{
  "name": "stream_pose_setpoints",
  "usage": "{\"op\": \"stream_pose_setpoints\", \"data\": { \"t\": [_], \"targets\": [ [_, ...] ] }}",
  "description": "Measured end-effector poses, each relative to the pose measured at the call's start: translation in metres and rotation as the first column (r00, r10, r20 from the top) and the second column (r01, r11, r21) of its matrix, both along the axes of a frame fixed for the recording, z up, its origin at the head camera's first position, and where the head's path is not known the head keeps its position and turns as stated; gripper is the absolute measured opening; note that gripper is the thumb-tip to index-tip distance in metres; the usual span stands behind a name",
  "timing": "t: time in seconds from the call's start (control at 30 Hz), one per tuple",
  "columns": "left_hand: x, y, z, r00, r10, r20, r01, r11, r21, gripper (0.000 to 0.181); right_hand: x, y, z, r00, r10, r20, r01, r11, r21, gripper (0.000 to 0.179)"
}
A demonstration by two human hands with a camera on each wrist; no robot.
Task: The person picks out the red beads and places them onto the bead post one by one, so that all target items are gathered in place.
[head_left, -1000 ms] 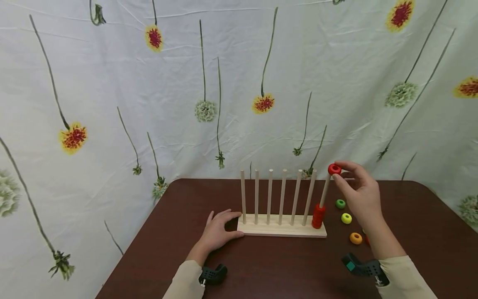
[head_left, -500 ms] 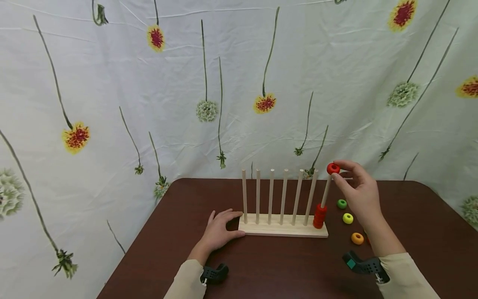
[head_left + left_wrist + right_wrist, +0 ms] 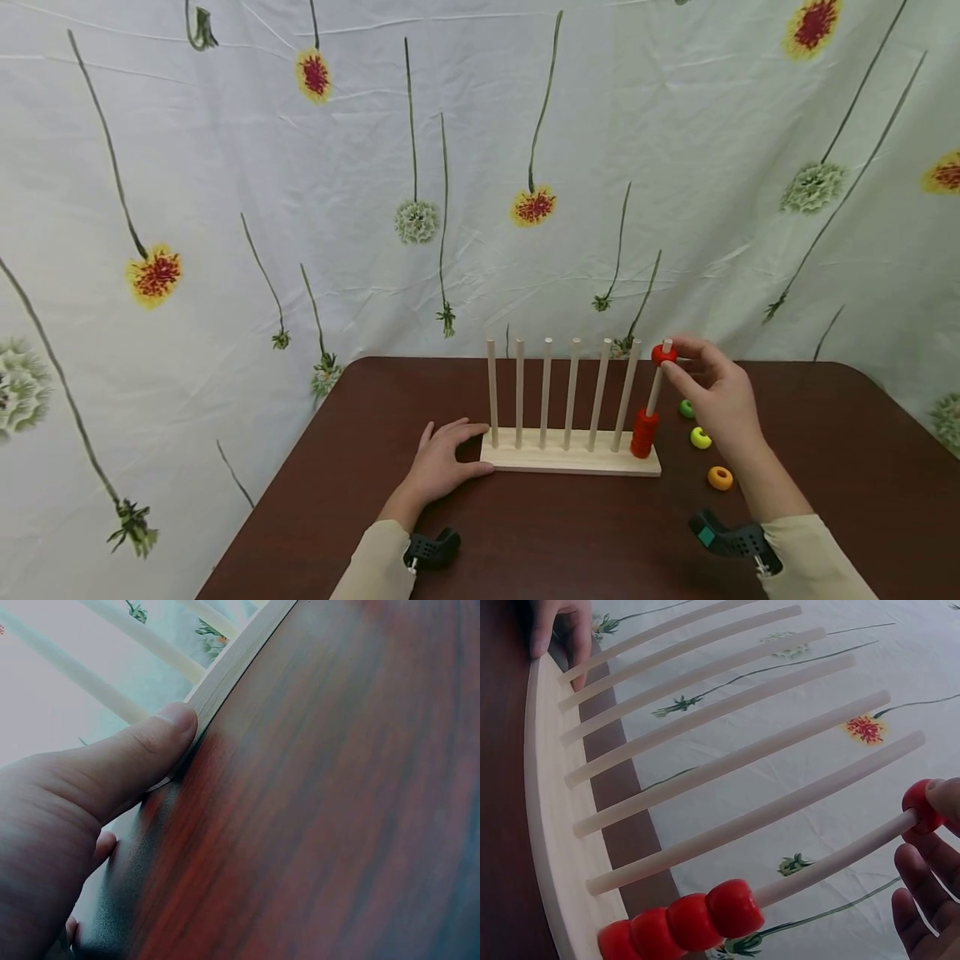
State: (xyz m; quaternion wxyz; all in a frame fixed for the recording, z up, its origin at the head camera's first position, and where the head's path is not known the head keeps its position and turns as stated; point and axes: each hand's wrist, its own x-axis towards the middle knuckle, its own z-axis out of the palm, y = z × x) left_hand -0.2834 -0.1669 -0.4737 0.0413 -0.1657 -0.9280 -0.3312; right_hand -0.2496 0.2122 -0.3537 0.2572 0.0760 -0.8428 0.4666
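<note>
A pale wooden peg rack [image 3: 562, 457] with a row of several upright pegs stands on the dark table. My left hand [image 3: 441, 468] holds the rack's left end, its thumb [image 3: 161, 739] against the front edge and a finger at the back corner. Between thumb and fingers, my right hand [image 3: 722, 400] pinches a red bead [image 3: 660, 356] at the top of the rightmost peg. The peg's tip shows through the bead's hole. Several red beads [image 3: 694, 921] are stacked at the foot of that same peg. The other pegs are bare.
Right of the rack, on the tabletop [image 3: 570, 533], lie a green bead [image 3: 686, 408], a yellow bead [image 3: 701, 438] and an orange bead [image 3: 720, 478], close to the right forearm. A white cloth [image 3: 465, 158] printed with flowers hangs behind the table.
My right hand has brought the red bead slightly left and down, from the peg's tip to around it. The left hand stays at the rack's end.
</note>
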Motion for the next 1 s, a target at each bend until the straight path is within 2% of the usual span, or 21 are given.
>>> {"op": "stream_pose_setpoints", "data": {
  "t": [0.43,0.8,1.0],
  "targets": [
    [0.0,0.0,0.001,1.0,-0.004,-0.002,0.004,1.0,-0.001,0.061,0.001,0.004,-0.022,0.997,-0.005,0.082,-0.001,0.997,0.079,0.041],
    [0.0,0.0,0.002,1.0,-0.01,-0.002,0.01,1.0,-0.011,0.062,0.001,0.004,-0.035,0.999,-0.022,0.049,0.014,0.99,0.143,0.036],
    [0.0,0.001,0.002,1.0,-0.005,-0.002,0.005,1.0,-0.016,0.062,0.001,0.006,-0.037,0.992,-0.005,0.13,-0.018,0.984,0.175,0.038]
  ]
}}
